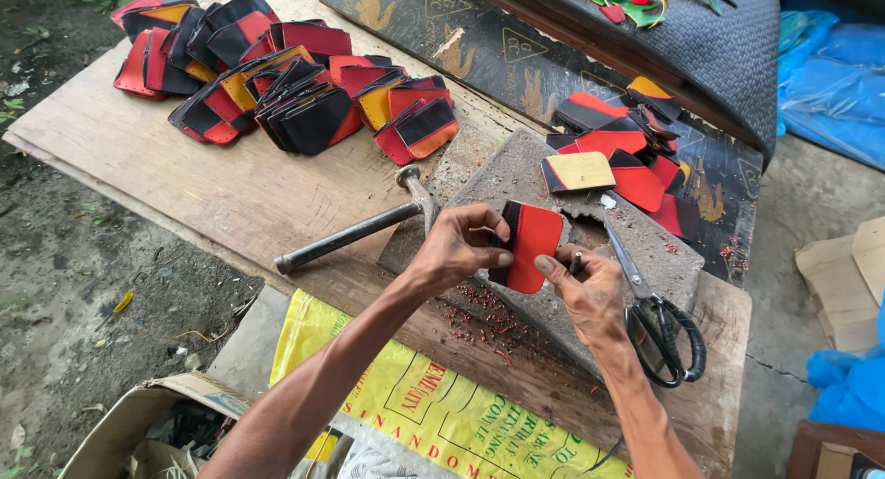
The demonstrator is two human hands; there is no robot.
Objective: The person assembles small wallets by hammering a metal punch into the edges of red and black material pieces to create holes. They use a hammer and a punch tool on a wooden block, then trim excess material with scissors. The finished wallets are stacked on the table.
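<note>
- Heaps first: at the far left of the wooden board [184, 184] lies a big pile of red, black and yellow pieces [267, 82], folded flat and overlapping. Judging by its size, a good share of the work seems to be through, though I cannot tell from here whether this is the finished stack or the waiting one.
- Hammer [355, 228] lies on the board just left of the stone slab [516, 179], its head near the slab's edge and its handle pointing down-left; no hand touches it.
- Left hand [456, 248] is curled around the left edge of one red and black piece [527, 247], thumb and fingers pinching it and holding it upright over the slab.
- That piece sits between both hands, above the middle of the slab, apart from either pile.
- Right hand [590, 295] pinches a small dark tool [574, 262] between thumb and forefinger, its tip just beside the lower right edge of the piece; what kind of tool it is I cannot tell.
- Red scraps [489, 318] are scattered on the slab and board below the hands, which suggests many pieces have already been trimmed or punched.
- Scissors [659, 327] lie on the slab's right edge, just beside the right wrist.
- Smaller pile [627, 152] of like pieces rests at the slab's far right corner, one tan side up, so there is probably more to handle.
</note>
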